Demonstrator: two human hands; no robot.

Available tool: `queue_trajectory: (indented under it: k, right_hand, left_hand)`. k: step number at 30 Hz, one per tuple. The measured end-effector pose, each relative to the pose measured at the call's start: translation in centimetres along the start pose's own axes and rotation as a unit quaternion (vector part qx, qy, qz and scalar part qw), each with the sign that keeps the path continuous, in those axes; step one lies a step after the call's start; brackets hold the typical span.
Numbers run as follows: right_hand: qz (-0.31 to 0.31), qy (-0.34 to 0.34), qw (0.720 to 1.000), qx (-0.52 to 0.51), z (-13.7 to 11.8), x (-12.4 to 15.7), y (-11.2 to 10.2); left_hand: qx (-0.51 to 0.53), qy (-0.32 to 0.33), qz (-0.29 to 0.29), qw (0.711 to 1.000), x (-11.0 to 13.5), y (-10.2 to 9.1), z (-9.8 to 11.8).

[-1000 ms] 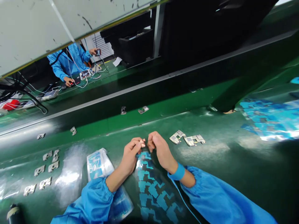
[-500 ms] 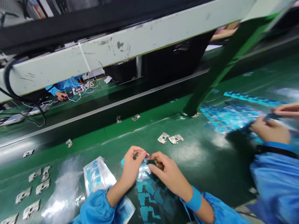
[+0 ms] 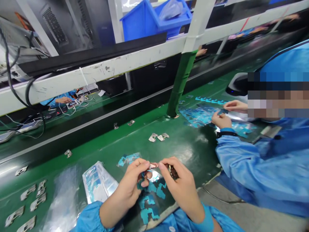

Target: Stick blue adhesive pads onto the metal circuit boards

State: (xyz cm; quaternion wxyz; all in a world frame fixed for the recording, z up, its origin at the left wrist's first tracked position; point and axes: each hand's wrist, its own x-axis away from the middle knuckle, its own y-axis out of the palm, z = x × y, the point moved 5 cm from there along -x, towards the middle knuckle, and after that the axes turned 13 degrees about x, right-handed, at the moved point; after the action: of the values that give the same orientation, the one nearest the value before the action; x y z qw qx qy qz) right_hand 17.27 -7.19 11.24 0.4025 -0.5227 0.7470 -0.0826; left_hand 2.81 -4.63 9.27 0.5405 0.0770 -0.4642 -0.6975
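Observation:
My left hand (image 3: 131, 182) and my right hand (image 3: 183, 183) meet over the green bench. Between their fingertips they pinch a small copper-coloured piece (image 3: 154, 165). A dark teal piece (image 3: 140, 182) is tucked in the curled lower fingers of my left hand. Within my right hand's curled fingers sits a brown and gold part (image 3: 173, 171), mostly hidden, its kind unclear. Below the hands, teal cut-out film pieces (image 3: 149, 214) lie on a clear sheet. More teal pieces (image 3: 127, 158) lie just beyond my left hand.
A plastic bag of teal sheets (image 3: 98, 182) lies left of my hands. Several small metal parts (image 3: 38, 201) are spread farther left, and two (image 3: 163, 137) lie ahead. A green-wrapped post (image 3: 180, 85) stands beyond. On the right, a co-worker's hands (image 3: 222, 120) hold a dark piece.
The view has swung right and up, bringing a blue bin and more of the co-worker into sight. My hands have turned, and the copper-coloured piece now shows plainly between them.

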Motion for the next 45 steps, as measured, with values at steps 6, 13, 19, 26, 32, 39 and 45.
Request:
queue_trajectory:
  k: [6, 13, 19, 26, 32, 39, 45]
  right_hand:
    - [0.016, 0.027, 0.997, -0.068, -1.1, -0.2, -1.6]
    - [-0.018, -0.035, 0.999, -0.033, -2.1, -0.5, 0.2]
    - [0.004, 0.004, 0.998, -0.062, -1.6, 0.5, -0.1]
    - [-0.005, 0.096, 0.988, -0.118, 0.0, 0.6, -0.7]
    - [-0.033, 0.088, 0.987, -0.134, 0.4, 0.2, -0.1]
    - [-0.022, 0.064, 0.993, -0.093, 0.4, 1.3, -0.1]
    - [0.047, 0.039, 0.994, -0.092, -0.7, 3.5, -1.3]
  left_hand:
    - [-0.026, 0.042, 0.044, 0.998, 0.0, -0.5, -0.3]
    - [-0.014, 0.007, 0.055, 0.998, 0.7, -0.2, -0.4]
    - [-0.027, 0.022, 0.055, 0.998, 1.4, 0.2, -0.2]
    - [-0.039, 0.054, 0.055, 0.996, 1.2, -0.1, -0.2]
    - [-0.04, 0.051, 0.064, 0.996, 1.3, 0.2, -0.5]
    - [-0.031, 0.041, 0.053, 0.997, 1.5, 0.4, -1.1]
    - [0.005, -0.019, 0.06, 0.998, 2.3, 0.7, -2.3]
